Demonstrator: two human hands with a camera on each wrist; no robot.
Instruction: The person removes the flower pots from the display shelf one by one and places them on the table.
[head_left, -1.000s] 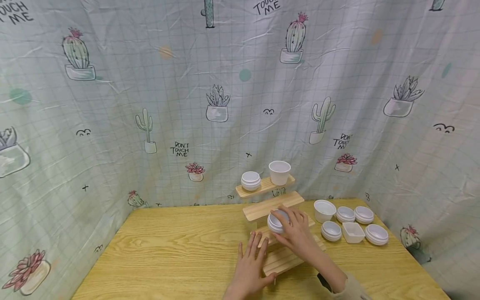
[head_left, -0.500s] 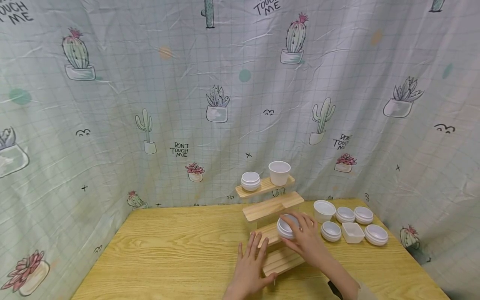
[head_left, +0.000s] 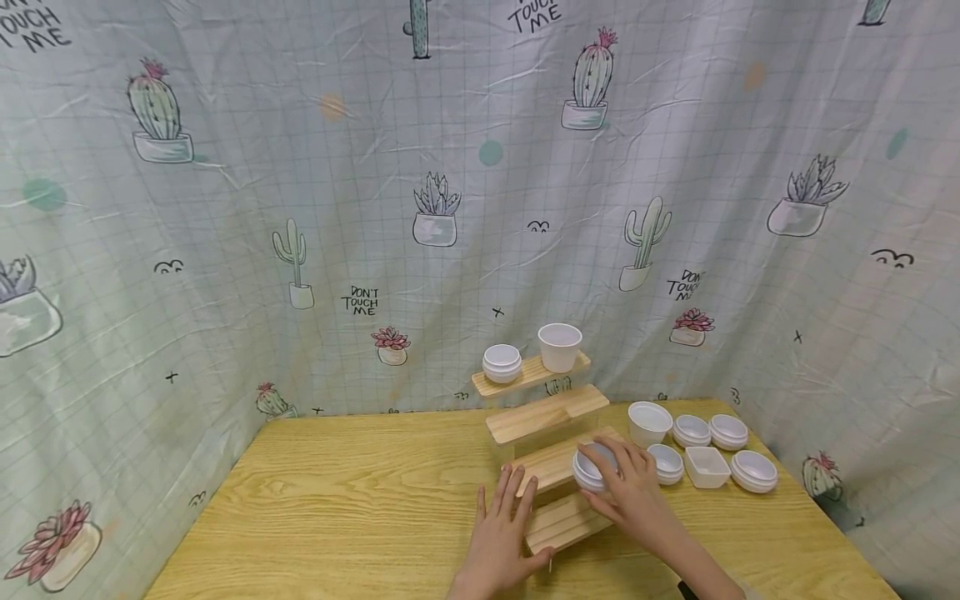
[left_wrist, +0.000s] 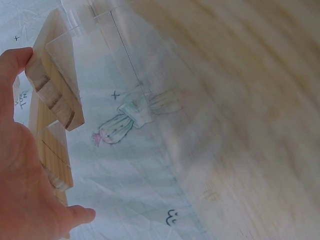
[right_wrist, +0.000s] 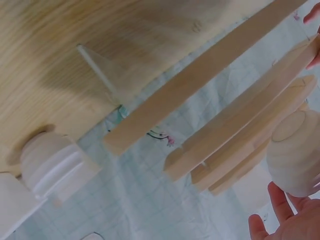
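Observation:
My right hand (head_left: 637,496) grips a small round white pot (head_left: 586,477) by its rim, at the right part of the third shelf down of a wooden step stand (head_left: 543,467). In the right wrist view, the underside of this pot (right_wrist: 295,152) shows, with fingertips against its side. My left hand (head_left: 495,537) rests spread at the left ends of the two lower shelves. The left wrist view shows its thumb touching the end of the wooden shelf (left_wrist: 52,82). On the top shelf stand another round white pot (head_left: 502,363) and a taller tapered white pot (head_left: 559,350).
Right of the stand, several white pots cluster on the wooden table (head_left: 337,500). Among them are a tapered pot (head_left: 648,423), a square pot (head_left: 707,467) and a wide round pot (head_left: 753,472). A cactus-print curtain (head_left: 480,208) hangs behind and at both sides.
My right hand has moved the round pot rightward and slightly toward me, from the middle of the third shelf to its right part. The left hand has stayed in place.

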